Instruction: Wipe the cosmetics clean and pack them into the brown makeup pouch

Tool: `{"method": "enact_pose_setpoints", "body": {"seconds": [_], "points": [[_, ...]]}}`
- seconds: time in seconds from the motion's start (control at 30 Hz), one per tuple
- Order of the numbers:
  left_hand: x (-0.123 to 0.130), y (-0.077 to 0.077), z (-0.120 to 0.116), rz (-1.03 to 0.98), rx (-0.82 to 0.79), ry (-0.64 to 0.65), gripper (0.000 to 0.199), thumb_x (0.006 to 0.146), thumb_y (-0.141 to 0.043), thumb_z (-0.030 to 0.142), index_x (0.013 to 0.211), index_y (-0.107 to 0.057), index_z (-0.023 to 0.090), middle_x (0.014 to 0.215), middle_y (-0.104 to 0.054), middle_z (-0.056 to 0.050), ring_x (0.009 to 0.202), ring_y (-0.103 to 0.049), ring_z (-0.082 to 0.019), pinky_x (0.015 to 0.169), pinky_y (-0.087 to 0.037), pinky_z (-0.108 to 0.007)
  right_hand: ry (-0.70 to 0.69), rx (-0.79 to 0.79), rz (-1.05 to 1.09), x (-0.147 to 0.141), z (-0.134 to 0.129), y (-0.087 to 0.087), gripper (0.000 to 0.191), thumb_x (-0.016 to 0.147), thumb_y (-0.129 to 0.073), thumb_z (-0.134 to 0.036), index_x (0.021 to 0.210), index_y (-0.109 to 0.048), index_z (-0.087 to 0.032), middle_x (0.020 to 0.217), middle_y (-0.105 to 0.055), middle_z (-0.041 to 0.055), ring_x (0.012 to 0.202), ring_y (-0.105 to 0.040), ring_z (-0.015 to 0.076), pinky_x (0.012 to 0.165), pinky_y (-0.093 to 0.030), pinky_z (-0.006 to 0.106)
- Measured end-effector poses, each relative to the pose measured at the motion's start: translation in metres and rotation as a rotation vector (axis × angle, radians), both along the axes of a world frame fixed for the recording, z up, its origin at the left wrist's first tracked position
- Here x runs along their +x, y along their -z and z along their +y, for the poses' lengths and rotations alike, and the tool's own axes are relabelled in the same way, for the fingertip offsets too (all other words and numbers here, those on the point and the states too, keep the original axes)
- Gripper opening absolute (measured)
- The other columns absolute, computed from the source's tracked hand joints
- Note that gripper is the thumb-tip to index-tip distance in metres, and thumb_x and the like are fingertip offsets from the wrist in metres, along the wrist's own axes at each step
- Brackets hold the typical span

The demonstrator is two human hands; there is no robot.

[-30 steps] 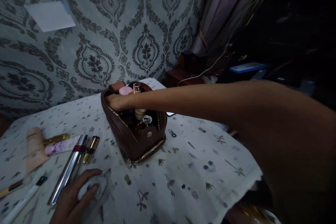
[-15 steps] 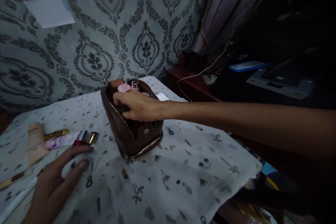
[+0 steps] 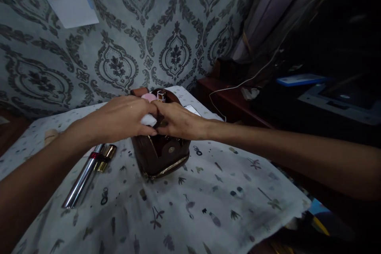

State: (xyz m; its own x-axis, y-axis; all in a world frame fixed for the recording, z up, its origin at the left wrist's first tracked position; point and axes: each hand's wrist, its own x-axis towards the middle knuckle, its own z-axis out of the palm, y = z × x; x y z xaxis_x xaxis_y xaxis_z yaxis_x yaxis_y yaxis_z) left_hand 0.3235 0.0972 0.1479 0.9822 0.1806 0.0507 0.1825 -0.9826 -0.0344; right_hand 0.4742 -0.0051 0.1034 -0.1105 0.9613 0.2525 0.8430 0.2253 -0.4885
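Note:
A brown zip-up pouch (image 3: 162, 160) stands unzipped on the patterned tablecloth. My left hand (image 3: 127, 117) is over its left side, fingers closed on a small white object (image 3: 148, 120) whose kind I cannot make out. Right beside it, my right hand (image 3: 183, 122) reaches into the opening with curled fingers; whatever they grip is hidden. Behind the hands, a round pink item (image 3: 149, 97) and a small container with a shiny metallic cap (image 3: 161, 95) poke out of the pouch.
Left of the pouch lie a silver tube (image 3: 80, 186) and a gold-capped one (image 3: 107, 158). A beige item (image 3: 50, 136) is partly behind my left forearm. A lit phone (image 3: 193, 110) rests right of the pouch. A white cable (image 3: 238, 86) crosses the dark red furniture (image 3: 208, 84).
My left hand has moved from the table's left side up to the pouch, carrying the white object. The right hand stays at the opening. The silver tube now shows fully.

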Motion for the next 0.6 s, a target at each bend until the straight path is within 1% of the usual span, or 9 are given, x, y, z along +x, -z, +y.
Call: {"method": "enact_pose_setpoints", "body": {"seconds": [0.13, 0.2, 0.27, 0.37, 0.5, 0.57, 0.6], "points": [[-0.002, 0.002, -0.011, -0.007, 0.078, 0.010, 0.022, 0.082, -0.070, 0.036, 0.099, -0.071, 0.022, 0.104, -0.070, -0.004, 0.096, -0.068, -0.025, 0.088, -0.051, -0.035, 0.028, -0.027, -0.006, 0.002, -0.004, 0.001, 0.030, 0.079, -0.065, -0.012, 0.104, -0.050, -0.016, 0.089, -0.059, 0.0004, 0.077, -0.054, 0.0159, 0.067, -0.034, 0.027], [-0.004, 0.004, -0.014, -0.003, 0.083, -0.007, 0.020, 0.084, -0.068, 0.033, 0.100, -0.070, 0.022, 0.099, -0.070, -0.003, 0.094, -0.069, -0.025, 0.087, -0.051, -0.036, 0.023, -0.036, -0.014, 0.002, -0.005, 0.001, 0.029, 0.079, -0.065, -0.012, 0.103, -0.049, -0.017, 0.087, -0.059, -0.0001, 0.075, -0.053, 0.0154, 0.067, -0.034, 0.027], [-0.005, 0.006, -0.012, -0.007, 0.065, -0.026, 0.019, 0.084, -0.068, 0.031, 0.100, -0.070, 0.023, 0.092, -0.069, -0.001, 0.090, -0.069, -0.024, 0.087, -0.051, -0.036, 0.021, -0.039, -0.015, 0.001, -0.007, 0.000, 0.029, 0.080, -0.066, -0.012, 0.103, -0.049, -0.017, 0.090, -0.060, 0.0009, 0.076, -0.054, 0.0153, 0.067, -0.035, 0.026], [-0.004, 0.007, -0.005, -0.010, 0.019, -0.009, 0.019, 0.081, -0.068, 0.028, 0.101, -0.070, 0.026, 0.089, -0.070, 0.001, 0.088, -0.069, -0.023, 0.086, -0.051, -0.034, 0.054, -0.077, -0.036, -0.001, -0.012, -0.002, 0.032, 0.081, -0.065, -0.012, 0.108, -0.048, -0.016, 0.093, -0.062, 0.0026, 0.078, -0.057, 0.0160, 0.067, -0.037, 0.026], [-0.003, 0.005, -0.002, 0.000, -0.019, -0.001, 0.019, 0.082, -0.066, 0.026, 0.100, -0.073, 0.027, 0.091, -0.071, 0.003, 0.090, -0.069, -0.022, 0.087, -0.050, -0.033, 0.146, -0.188, -0.189, -0.006, -0.021, -0.002, 0.030, 0.085, -0.061, -0.011, 0.112, -0.048, -0.014, 0.089, -0.065, 0.0045, 0.074, -0.059, 0.0176, 0.063, -0.038, 0.028], [-0.002, 0.003, -0.003, 0.011, -0.019, -0.031, 0.021, 0.084, -0.063, 0.024, 0.103, -0.073, 0.026, 0.093, -0.071, 0.003, 0.091, -0.069, -0.021, 0.087, -0.050, -0.033, 0.141, -0.248, -0.302, -0.007, -0.023, -0.002, 0.025, 0.088, -0.055, -0.009, 0.113, -0.051, -0.014, 0.092, -0.067, 0.0072, 0.073, -0.061, 0.0183, 0.062, -0.039, 0.029], [-0.001, 0.002, -0.003, 0.019, -0.014, -0.046, 0.022, 0.085, -0.061, 0.024, 0.104, -0.073, 0.025, 0.093, -0.071, 0.003, 0.091, -0.069, -0.021, 0.086, -0.051, -0.034, 0.108, -0.276, -0.357, -0.006, -0.022, -0.003, 0.024, 0.089, -0.051, -0.007, 0.111, -0.054, -0.014, 0.093, -0.068, 0.0081, 0.073, -0.061, 0.0182, 0.062, -0.039, 0.029]]}}
